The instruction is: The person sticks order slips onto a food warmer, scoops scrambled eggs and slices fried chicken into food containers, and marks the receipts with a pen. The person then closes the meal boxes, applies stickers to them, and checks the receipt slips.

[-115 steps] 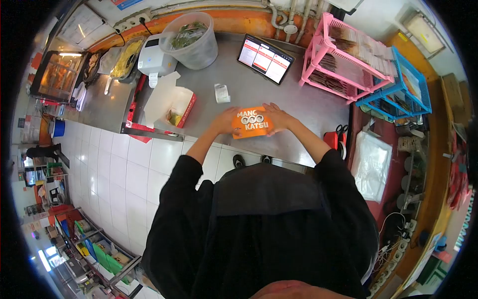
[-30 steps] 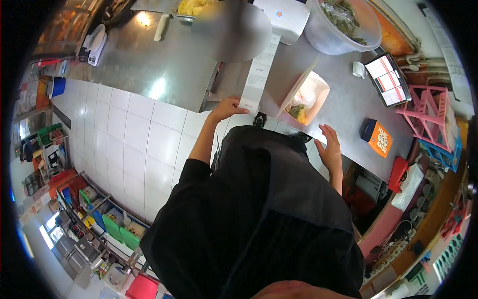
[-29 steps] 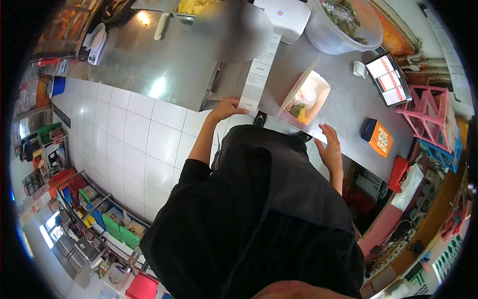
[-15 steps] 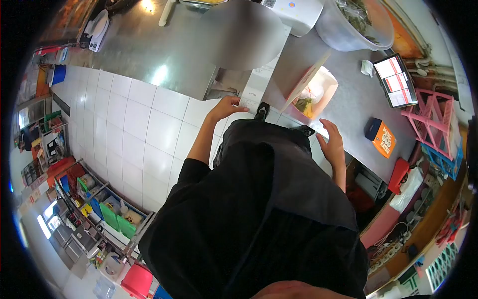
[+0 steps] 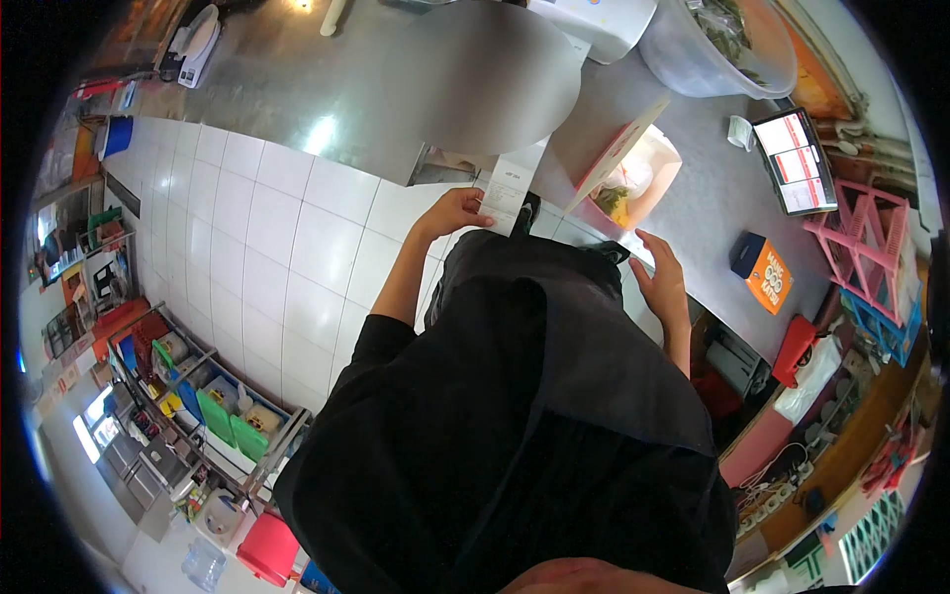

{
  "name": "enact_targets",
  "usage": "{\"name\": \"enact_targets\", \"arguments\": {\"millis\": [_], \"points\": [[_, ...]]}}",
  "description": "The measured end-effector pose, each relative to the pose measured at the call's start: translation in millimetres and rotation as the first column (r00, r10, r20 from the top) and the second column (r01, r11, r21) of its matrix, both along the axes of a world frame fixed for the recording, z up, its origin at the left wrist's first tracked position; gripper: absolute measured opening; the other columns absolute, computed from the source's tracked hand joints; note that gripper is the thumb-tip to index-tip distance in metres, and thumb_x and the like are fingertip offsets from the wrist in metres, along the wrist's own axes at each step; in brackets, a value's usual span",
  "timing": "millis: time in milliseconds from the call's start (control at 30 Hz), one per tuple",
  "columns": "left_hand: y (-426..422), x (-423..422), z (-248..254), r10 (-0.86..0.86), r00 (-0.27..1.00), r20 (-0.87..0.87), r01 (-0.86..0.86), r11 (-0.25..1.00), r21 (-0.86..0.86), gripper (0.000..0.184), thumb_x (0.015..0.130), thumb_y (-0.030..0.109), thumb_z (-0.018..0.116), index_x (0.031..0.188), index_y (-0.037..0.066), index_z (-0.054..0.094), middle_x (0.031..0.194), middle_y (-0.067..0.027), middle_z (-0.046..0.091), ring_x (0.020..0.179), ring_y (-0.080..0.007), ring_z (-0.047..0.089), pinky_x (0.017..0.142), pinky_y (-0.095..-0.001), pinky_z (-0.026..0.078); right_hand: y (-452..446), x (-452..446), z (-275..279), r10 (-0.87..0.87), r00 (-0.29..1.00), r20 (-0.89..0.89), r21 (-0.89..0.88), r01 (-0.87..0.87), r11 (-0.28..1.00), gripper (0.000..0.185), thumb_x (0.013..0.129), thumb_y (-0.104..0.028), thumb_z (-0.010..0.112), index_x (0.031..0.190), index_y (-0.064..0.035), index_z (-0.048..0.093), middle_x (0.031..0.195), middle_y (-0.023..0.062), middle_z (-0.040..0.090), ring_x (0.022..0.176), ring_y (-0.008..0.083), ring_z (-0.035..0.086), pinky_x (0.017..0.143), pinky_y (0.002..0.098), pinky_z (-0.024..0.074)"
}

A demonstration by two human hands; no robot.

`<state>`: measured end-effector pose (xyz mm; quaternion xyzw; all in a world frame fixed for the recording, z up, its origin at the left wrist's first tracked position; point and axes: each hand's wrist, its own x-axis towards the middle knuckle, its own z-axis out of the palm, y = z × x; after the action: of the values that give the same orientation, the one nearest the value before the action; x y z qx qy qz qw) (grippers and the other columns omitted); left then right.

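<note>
My left hand (image 5: 455,213) pinches the edge of a long printed paper receipt (image 5: 506,190) between thumb and fingers. The strip hangs beyond the table edge, and its upper part runs behind a blurred oval patch. My right hand (image 5: 661,280) is held near the table's front edge with thumb and fingers apart, holding nothing. Closest to it is an opened takeaway box (image 5: 658,188) with its lid raised, containing a white wrapped item and something green and yellow. A white machine (image 5: 609,22), perhaps a printer, stands at the top of the view.
On the metal table (image 5: 708,213) are an orange and dark blue box (image 5: 764,275), a tablet (image 5: 795,160) and a large translucent tub (image 5: 717,49) of bagged greens. A pink plastic rack (image 5: 861,247) stands at the right. White floor tiles (image 5: 282,228) extend leftward.
More of the receipt's lower end shows beside my left fingers. My right hand stays almost in place, and the camera view has shifted slightly.
</note>
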<state>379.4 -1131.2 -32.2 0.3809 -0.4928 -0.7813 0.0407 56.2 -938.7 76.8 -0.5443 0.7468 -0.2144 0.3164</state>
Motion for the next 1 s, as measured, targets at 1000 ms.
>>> {"name": "enact_targets", "arguments": {"millis": [1000], "points": [[17,-11,53,-0.036,0.999,0.021,0.036,0.999,-0.021,0.033,0.07,-0.005,0.07,0.101,-0.003,0.059,0.091,-0.009,0.067,0.082,-0.0131,0.062,0.077,-0.0256,0.049,-90,96,7,0.328,0.922,0.205,-0.332,-0.249,0.91,0.023,0.081,-0.004,0.06,0.104,-0.005,0.061,0.094,0.0098,0.06,0.08,0.0237,0.061,0.068,0.0321,0.0497]]}}
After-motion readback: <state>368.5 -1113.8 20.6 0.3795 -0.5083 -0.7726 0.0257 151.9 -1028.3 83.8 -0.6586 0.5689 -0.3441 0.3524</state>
